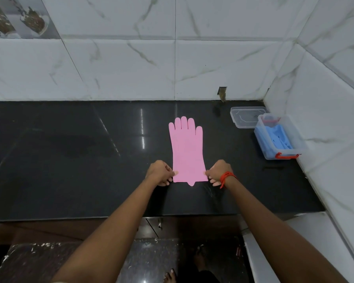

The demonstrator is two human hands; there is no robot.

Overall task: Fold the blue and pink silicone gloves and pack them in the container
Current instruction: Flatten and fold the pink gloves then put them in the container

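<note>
A pink silicone glove (186, 149) lies flat on the black counter (70, 160), fingers pointing toward the wall and cuff toward me. My left hand (160, 174) pinches the cuff's left corner. At the cuff's right corner, my right hand (219, 172), with a red thread on the wrist, pinches the edge. A clear plastic container (263, 141) with red latches stands at the right near the side wall. Folded blue glove material (279, 138) lies inside it.
The container's clear lid (245, 116) lies flat behind it by the back wall. Marble-tiled walls close the counter at the back and right. The counter's front edge (131, 218) runs below my forearms, with a cabinet under it. Bare feet show on the floor below.
</note>
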